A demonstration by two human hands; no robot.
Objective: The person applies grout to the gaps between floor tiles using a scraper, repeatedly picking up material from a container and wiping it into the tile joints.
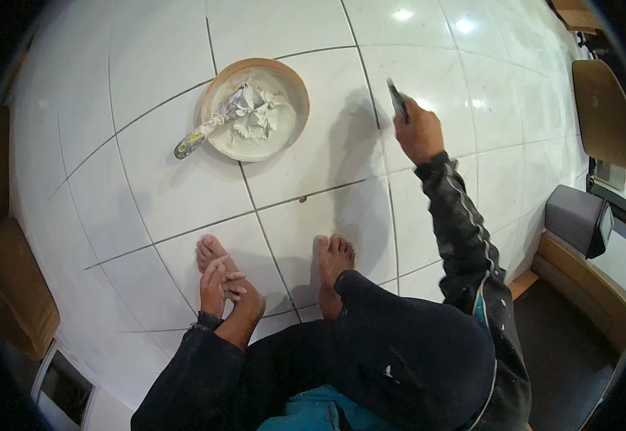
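My right hand is closed around a slim dark tool, held over the tiles to the right of the bowl. The tool looks like a narrow scraper, but its exact kind is hard to make out. My left hand rests on my left foot by the ankle, its fingers spread and holding nothing. In front of my feet stands a round tan-rimmed bowl of white paste. A putty knife leans on the bowl's left rim, its handle smeared and its blade coated in paste.
White floor tiles with dark grout lines lie around me. A small brown speck sits below the bowl. At the right are a brown chair-like panel, a grey box and a wooden edge. A brown block stands at the left.
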